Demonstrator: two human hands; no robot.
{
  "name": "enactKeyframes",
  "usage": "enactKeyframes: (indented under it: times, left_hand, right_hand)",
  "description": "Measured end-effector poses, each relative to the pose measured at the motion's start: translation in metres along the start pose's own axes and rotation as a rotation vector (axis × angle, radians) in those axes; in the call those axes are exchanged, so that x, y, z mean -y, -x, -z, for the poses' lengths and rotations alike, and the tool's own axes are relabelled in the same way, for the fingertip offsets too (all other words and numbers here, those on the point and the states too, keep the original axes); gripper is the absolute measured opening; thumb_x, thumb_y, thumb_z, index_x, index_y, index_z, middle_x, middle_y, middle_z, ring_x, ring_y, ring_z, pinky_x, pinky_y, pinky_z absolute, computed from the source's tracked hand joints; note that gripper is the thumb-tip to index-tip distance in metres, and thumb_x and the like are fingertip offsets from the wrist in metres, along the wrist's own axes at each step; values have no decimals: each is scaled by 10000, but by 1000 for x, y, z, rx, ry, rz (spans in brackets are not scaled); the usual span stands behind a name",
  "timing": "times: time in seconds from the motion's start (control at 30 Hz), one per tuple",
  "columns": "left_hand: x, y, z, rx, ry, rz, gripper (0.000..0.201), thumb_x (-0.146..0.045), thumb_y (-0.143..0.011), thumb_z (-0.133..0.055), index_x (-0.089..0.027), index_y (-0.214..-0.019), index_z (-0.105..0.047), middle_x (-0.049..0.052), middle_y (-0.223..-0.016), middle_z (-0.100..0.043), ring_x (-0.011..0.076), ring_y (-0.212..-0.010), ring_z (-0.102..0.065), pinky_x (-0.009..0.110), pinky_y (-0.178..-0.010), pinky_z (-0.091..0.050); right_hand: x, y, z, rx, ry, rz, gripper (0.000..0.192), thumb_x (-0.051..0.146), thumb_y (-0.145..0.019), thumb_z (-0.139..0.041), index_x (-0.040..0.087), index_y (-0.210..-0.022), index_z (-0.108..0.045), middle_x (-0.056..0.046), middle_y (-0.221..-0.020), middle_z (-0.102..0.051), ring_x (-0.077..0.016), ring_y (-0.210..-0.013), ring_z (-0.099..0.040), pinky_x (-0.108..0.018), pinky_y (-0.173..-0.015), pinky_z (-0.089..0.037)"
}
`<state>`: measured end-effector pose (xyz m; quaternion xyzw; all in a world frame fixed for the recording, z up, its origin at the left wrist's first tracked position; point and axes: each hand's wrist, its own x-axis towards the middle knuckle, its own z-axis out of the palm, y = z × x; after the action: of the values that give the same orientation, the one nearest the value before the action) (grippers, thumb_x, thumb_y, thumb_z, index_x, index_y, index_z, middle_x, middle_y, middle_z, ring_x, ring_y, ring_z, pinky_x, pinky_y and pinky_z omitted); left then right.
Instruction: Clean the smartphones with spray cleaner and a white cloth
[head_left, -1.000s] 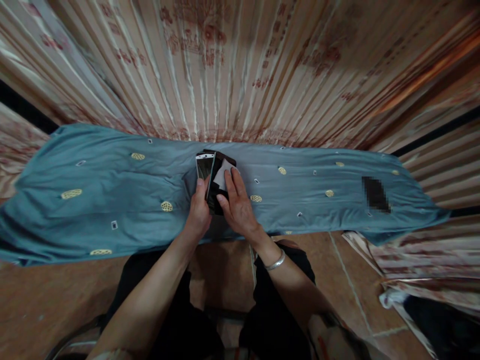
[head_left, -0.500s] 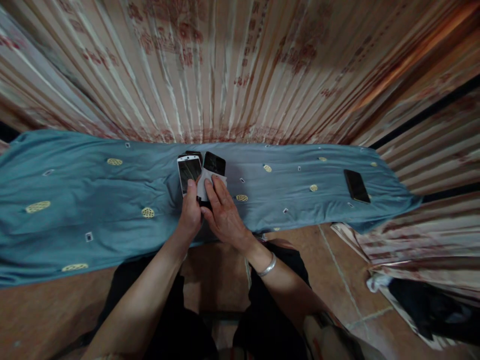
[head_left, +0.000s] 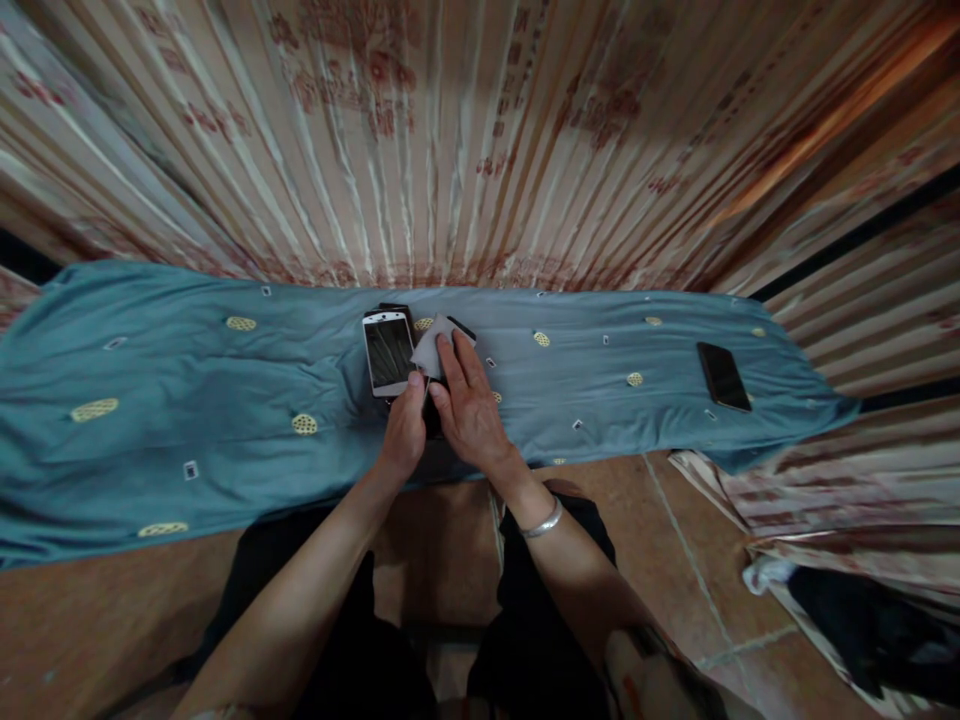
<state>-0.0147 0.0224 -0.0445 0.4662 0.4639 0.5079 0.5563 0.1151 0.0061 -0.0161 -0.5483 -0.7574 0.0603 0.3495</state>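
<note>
Phone wiped at the surface's near edge

Left hand grips the dark phone; right hand, fingers flat, presses a cloth, seemingly. A hard wipe could knock the white phone.

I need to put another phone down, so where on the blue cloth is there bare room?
The blue cloth is bare along its whole left stretch, from the white phone out to the left end. A second bare patch lies between the right hand and the black phone. It is crowded in the middle, where the left hand, a white wipe and the phones bunch together.
</note>
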Motion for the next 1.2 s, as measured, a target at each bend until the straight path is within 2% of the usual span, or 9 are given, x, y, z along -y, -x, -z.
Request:
enactKeyframes:
  times: [0.1, 0.23, 0.4, 0.6, 0.8, 0.93, 1.2]
  left_hand:
    - [-4, 3, -1, -48, 0, 27, 532, -649, -987, -567, -208, -1181, -791, 96, -1418, -750, 309, -1527, -525, 450, -1355, -272]
    - [-7, 3, -2, -43, 69, 2, 510, -617, -987, -589, -203, -1216, -779, 98, -1457, -726, 307, -1559, -485, 454, -1365, -245]
    - [-5, -1, 2, -65, 51, 26, 507, -643, -971, -591, -227, -1195, -774, 88, -1453, -727, 302, -1578, -457, 456, -1368, -237]
    - [-13, 5, -5, 1, -24, -13, 499, -621, -984, -560, -209, -1137, -798, 111, -1371, -770, 319, -1576, -458, 481, -1362, -265]
    - [-27, 14, -10, 102, -55, -91, 594, -709, -960, -557, -213, -1154, -821, 88, -1402, -763, 323, -1502, -552, 455, -1354, -285]
    - [-34, 15, -11, 88, -23, -73, 561, -675, -966, -571, -206, -1118, -838, 96, -1382, -772, 331, -1510, -542, 440, -1352, -290]
    - [-41, 17, -9, 103, 18, -70, 560, -635, -1012, -514, -207, -1210, -816, 68, -1439, -744, 315, -1557, -483, 434, -1362, -249]
  right_hand:
    - [-3, -1, 3, -25, 6, -4, 650, 404, -1140, -342, 136, -1725, -249, -182, -1779, -318, -276, -1689, -227, -546, -1365, -290]
    - [-1, 2, 1, -2, 19, 4, 665, 398, -1134, -374, 149, -1733, -229, -169, -1794, -287, -293, -1690, -219, -560, -1361, -298]
    - [4, 6, 0, 40, 8, 25, 629, 389, -1136, -369, 178, -1721, -278, -149, -1796, -286, -279, -1689, -225, -556, -1358, -311]
    - [-6, 0, 4, -28, 1, 15, 624, 428, -1140, -366, 164, -1704, -323, -178, -1767, -335, -284, -1675, -268, -542, -1353, -321]
    - [-16, -6, 4, -88, -17, -14, 683, 454, -1145, -331, 176, -1747, -168, -178, -1784, -301, -298, -1680, -253, -562, -1353, -304]
    - [-19, -5, 1, -89, -24, -16, 718, 474, -1144, -331, 162, -1753, -113, -187, -1790, -282, -301, -1684, -239, -559, -1353, -302]
    - [-21, 0, -2, -81, -24, -53, 719, 471, -1144, -327, 171, -1755, -94, -187, -1782, -304, -300, -1672, -278, -568, -1345, -319]
